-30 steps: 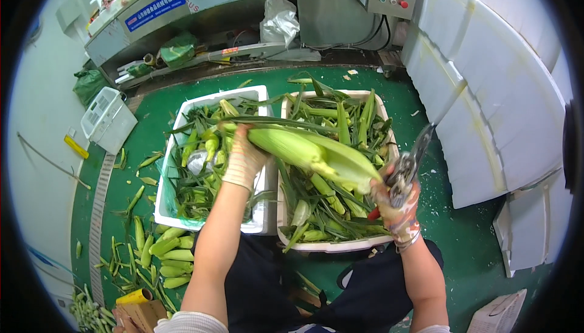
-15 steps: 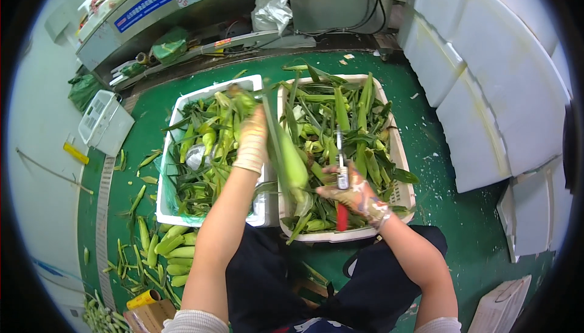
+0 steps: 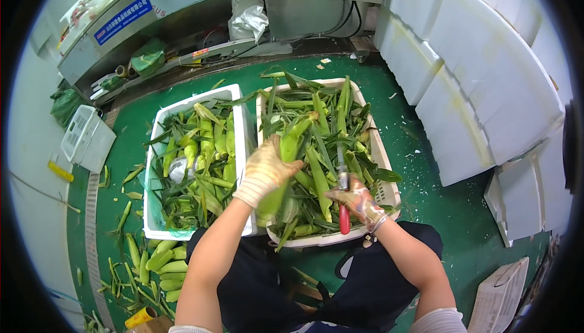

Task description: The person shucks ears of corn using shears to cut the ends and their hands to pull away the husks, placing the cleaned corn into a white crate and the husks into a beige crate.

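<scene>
My left hand (image 3: 271,165), in a pale knit glove, grips a green ear of corn (image 3: 293,139) in its husk. The ear stands tilted, its stalk end up and its lower end blurred, over the left side of a cream crate (image 3: 384,152). To the right, my right hand (image 3: 359,200), in a patterned glove, is closed on a red-handled knife (image 3: 344,218) with its narrow blade pointing away from me. The knife is above the crate, apart from the ear. Loose husks and leaves (image 3: 316,175) fill the crate beneath both hands.
Left of the crate stands a white foam box (image 3: 238,138) full of corn ears and leaves. Several ears (image 3: 171,267) lie on the green floor (image 3: 426,208). Stacked white foam boxes (image 3: 453,111) rise at the right. A metal machine (image 3: 298,10) spans the back.
My left hand has brought the ear from beside the foam box over the crate, nearer the knife. My view has shifted slightly. The knife stays in my right hand.
</scene>
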Tool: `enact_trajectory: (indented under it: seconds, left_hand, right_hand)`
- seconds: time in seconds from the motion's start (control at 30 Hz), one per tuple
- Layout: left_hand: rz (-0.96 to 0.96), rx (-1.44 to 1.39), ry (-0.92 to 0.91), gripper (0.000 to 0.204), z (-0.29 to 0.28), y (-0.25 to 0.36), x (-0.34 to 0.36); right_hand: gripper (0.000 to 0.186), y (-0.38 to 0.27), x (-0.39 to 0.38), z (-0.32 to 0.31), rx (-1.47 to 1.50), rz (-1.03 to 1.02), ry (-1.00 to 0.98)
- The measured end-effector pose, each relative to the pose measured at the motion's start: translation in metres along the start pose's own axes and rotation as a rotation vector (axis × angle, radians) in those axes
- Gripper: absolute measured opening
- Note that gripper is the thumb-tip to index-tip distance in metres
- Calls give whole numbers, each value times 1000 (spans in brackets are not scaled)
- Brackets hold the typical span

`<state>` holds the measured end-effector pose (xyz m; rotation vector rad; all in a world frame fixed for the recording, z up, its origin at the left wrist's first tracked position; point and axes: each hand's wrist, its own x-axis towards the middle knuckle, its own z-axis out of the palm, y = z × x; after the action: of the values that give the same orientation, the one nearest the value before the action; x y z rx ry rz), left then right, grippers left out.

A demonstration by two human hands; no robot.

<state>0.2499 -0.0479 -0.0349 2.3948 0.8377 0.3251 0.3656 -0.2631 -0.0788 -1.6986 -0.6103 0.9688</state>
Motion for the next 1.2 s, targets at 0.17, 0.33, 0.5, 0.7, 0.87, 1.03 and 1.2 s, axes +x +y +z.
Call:
enact_trajectory:
  seconds: [0.17, 0.33, 0.5, 0.7, 0.87, 1.03, 1.2]
  left_hand:
    - [9, -56, -43, 74, -32, -30, 2]
    - [-102, -897, -479, 75, -33, -7, -17]
    - [-142, -754, -673, 64, -32, -8, -22]
    - [-277, -833, -826, 62, -24, -7, -32]
    - [-234, -757, -712, 67, -12, -12, -26]
    - [-137, -1295, -689, 57, -30, -13, -37]
    - [-291, -1714, -883, 55, -13, -23, -46]
  right_hand:
    - [54, -27, -21, 14, -42, -2, -329]
    - [42, -24, -15, 28, 179, 26, -476]
    - [68, -40, -3, 4, 169, 19, -508]
    - [50, -62, -6, -21, -333, -234, -441]
    - [25, -32, 2, -14, 195, 190, -131]
    - [44, -38, -18, -30, 88, 157, -499]
    - [51, -46, -40, -6, 88, 81, -700]
